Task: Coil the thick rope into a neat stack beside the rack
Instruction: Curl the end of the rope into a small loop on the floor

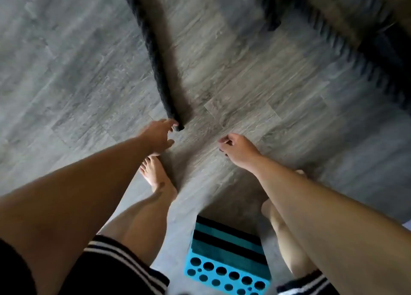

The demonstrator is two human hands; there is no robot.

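A thick black rope [153, 56] lies on the grey wood floor, running from the top of the view down to a cut end near the middle. My left hand [159, 136] reaches down with its fingers extended, and its fingertips touch that rope end. To the right, my right hand [236, 147] hangs above the floor with loosely curled fingers and holds nothing. More blurred black rope [347, 47] runs along the upper right.
A turquoise foam block [226, 263] with black stripes and round holes stands on the floor between my bare legs. My left foot [155, 174] is just below my left hand. A dark, blurred object [382, 9] fills the top right corner.
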